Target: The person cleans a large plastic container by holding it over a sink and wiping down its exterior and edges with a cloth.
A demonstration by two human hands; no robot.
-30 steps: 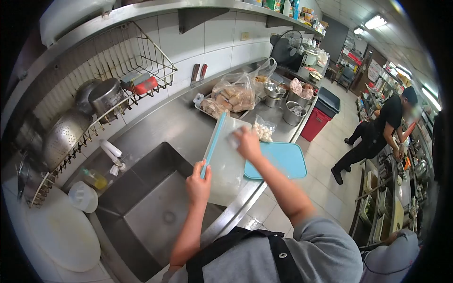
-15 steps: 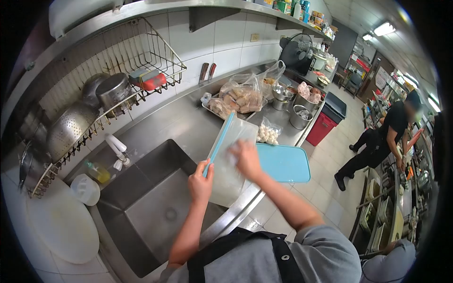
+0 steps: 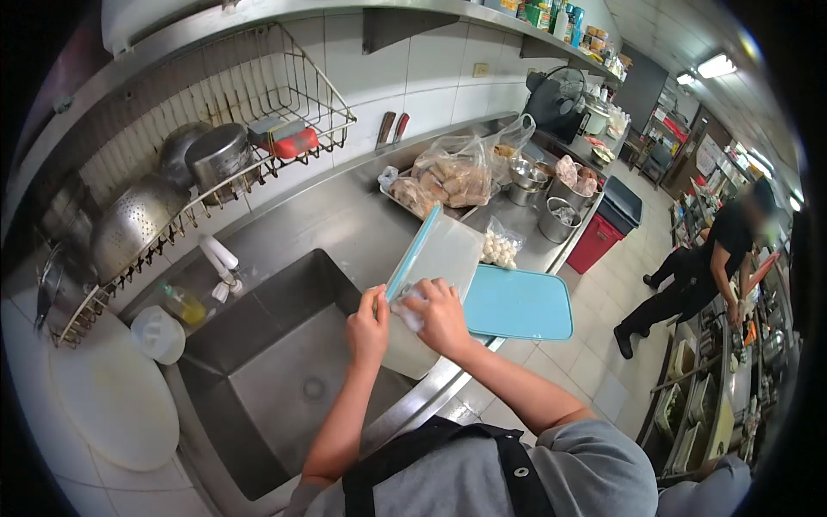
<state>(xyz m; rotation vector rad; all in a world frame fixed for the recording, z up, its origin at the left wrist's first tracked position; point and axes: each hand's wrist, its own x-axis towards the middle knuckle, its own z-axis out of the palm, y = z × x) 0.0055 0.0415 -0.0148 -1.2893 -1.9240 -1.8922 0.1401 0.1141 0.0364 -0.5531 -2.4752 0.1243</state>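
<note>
One hand, the left [image 3: 368, 333], is closed on the near end of a blue-edged plastic board [image 3: 452, 250]; the right hand [image 3: 439, 319] curls round a white wad [image 3: 411, 315] against it. The board is between sink [image 3: 284, 414] and blue lid [image 3: 521, 302].

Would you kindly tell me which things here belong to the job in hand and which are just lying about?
Seemingly in the job:
- blue-edged translucent plastic piece, held by the left hand
- whitish wad in the right hand
- perhaps flat blue panel

Apparently just lying about:
- perforated metal colander
- red plastic bin
</note>
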